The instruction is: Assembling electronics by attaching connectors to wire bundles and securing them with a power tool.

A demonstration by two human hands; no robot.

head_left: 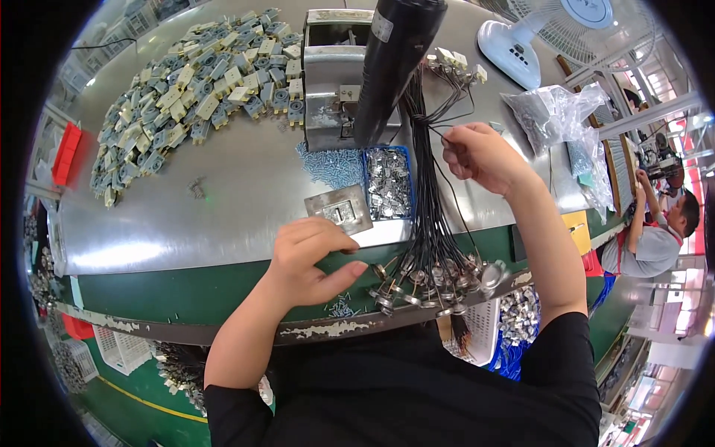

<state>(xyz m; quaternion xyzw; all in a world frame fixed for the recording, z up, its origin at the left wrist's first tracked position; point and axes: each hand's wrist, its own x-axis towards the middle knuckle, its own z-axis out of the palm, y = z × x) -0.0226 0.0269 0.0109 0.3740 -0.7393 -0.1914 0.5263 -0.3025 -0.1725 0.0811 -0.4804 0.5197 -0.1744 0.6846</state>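
So the bundle of black wires (426, 186) runs down the counter (253, 216) just right of the blue tray (366, 175), with round metal caps (439, 279) heaped at the near edge and pale connectors (454, 63) up at the far end. The right hand (484, 158) is up beside the tied part, and its fingers look pinched on one thin wire (438, 132), though the exact contact is tiny. The left hand (311, 261) has nothing in it that I can see: thumb and fingers stand apart, close to the flat metal plate (316, 205).

Handling-wise, I'd guess each wire is light and bendy, a bit springy, and quick to snag on its neighbours. The caps probably make that end heavier, smooth and kinda slippery. I'd take a strand along its length near the tie, and not yank where wire meets cap, likely the weak spot.
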